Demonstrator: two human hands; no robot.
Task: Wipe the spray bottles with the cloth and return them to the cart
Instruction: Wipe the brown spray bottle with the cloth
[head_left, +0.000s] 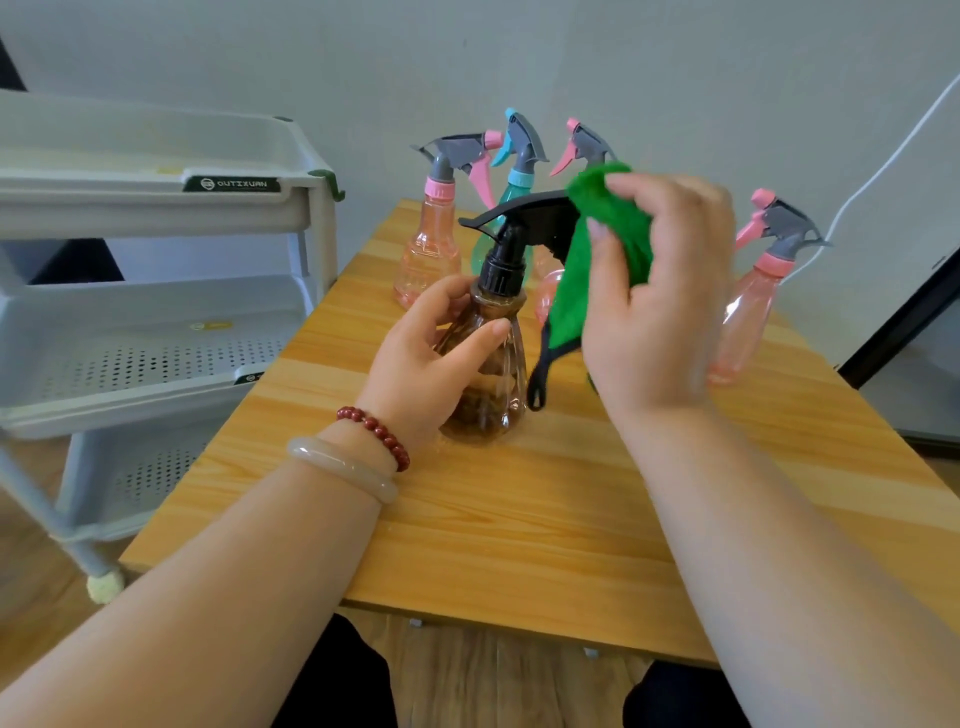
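- Cart (156, 208), at 10 o'clock of the table (519, 519): label reads "OUTIXUAN".
- Left hand (431, 353): fingers curled round the brown spray bottle (498, 374), which stands upright on the table.
- Right hand (660, 291): pinches the green cloth (602, 244) against the bottle's black trigger head (519, 213), at 1 o'clock of the left hand.
- Pink spray bottle (748, 312): at 3 o'clock.

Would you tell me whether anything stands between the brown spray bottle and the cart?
Nothing visible does; only bare tabletop lies between the brown spray bottle, held by the left hand, and the cart.
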